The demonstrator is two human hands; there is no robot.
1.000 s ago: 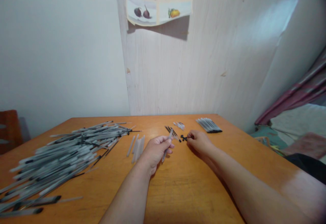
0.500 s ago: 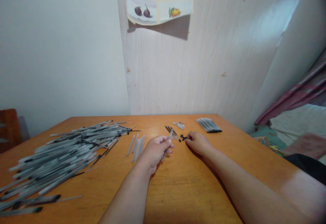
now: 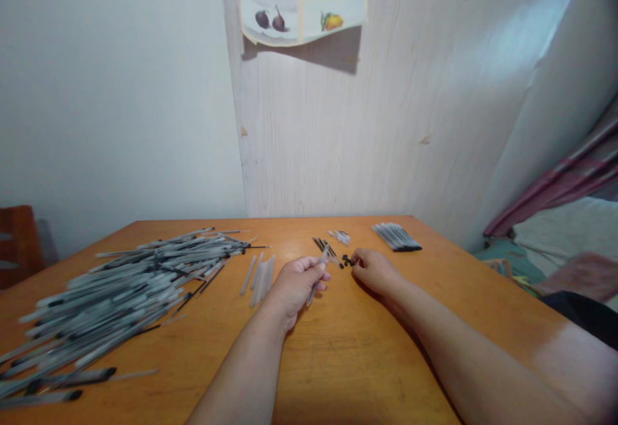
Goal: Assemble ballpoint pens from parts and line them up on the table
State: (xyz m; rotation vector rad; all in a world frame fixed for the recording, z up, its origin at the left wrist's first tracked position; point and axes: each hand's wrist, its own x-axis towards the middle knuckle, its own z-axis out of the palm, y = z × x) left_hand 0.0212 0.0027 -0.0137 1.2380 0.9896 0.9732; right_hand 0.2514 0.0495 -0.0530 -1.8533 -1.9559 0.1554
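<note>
My left hand (image 3: pixel 302 283) is closed around a translucent pen (image 3: pixel 310 297) that slants up and away, with something dark inside its barrel. To the right, my right hand (image 3: pixel 376 272) rests low on the table. Its fingertips are pinched at the edge of a small heap of black pen plugs (image 3: pixel 345 258), seemingly on one of them. Just beyond the pen lie several dark ink refills (image 3: pixel 319 245), and behind them some small clear pen parts (image 3: pixel 342 237). Empty-looking frosted barrels (image 3: pixel 263 280) lie left of my left hand.
A large pile of pens and loose refills (image 3: pixel 130 290) spreads across the left of the wooden table (image 3: pixel 318 373). At the back right, a neat row of black-ended pens (image 3: pixel 396 237) lies side by side. A wall with a fruit poster (image 3: pixel 333 3) stands behind the table.
My right fingertips have shifted slightly among the black plugs, and the plugs lie a little differently. My left hand with the pen has stayed nearly still.
</note>
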